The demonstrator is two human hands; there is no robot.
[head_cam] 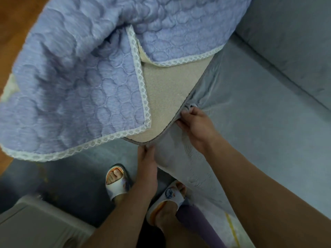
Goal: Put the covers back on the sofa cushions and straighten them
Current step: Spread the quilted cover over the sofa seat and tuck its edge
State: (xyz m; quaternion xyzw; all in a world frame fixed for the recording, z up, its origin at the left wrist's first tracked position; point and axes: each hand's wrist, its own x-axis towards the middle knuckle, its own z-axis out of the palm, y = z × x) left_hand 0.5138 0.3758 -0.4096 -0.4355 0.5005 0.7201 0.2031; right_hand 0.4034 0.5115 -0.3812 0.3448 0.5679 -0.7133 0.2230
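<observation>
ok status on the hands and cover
Left hand and right hand both grip grey cover edge. Cushion corner still bare. Quilted mat draped over cushion.

Bare forearms, no sleeves, no rings or watch on left hand (147, 169) or right hand (196, 125); purple legging (195, 224) just beside white open-toed rubber slippers (116, 183) with orange insoles, blue round motif on the right one

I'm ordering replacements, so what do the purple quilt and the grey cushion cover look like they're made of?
Purple quilt: seems soft quilted fabric, stitched in puffy rounds, with white lattice trim and a beige fleecy underside. Grey cushion cover: looks like smooth, faintly sheeny stretch cloth; it puckers where the right hand grips.
</observation>
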